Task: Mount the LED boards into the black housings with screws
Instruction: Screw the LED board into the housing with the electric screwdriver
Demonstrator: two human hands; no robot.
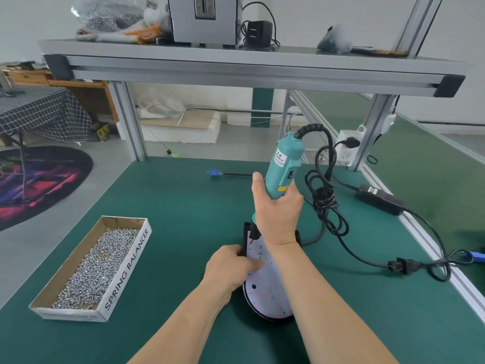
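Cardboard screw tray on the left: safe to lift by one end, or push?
The shallow cardboard tray heaped with small silver screws is probably heavy for its size, so lifting one end may sag it. Low walls suggest spills if tilted; pushed flat, it likely slides.

Both forearms reach far: my right hand [279, 208] grips the screwdriver [286, 161]; my left hand [232, 267] holds the black housing [246, 232] by its left edge.

A small assembly workshop is shown. This is indicated by a green-matted worktop [183, 195] framed in aluminium posts [130, 122] with a shelf [236, 61] overhead, a cardboard box [126, 269] filled with screws [99, 266], a corded electric screwdriver [284, 164] and a socket strip [347, 148] fixed to the frame.
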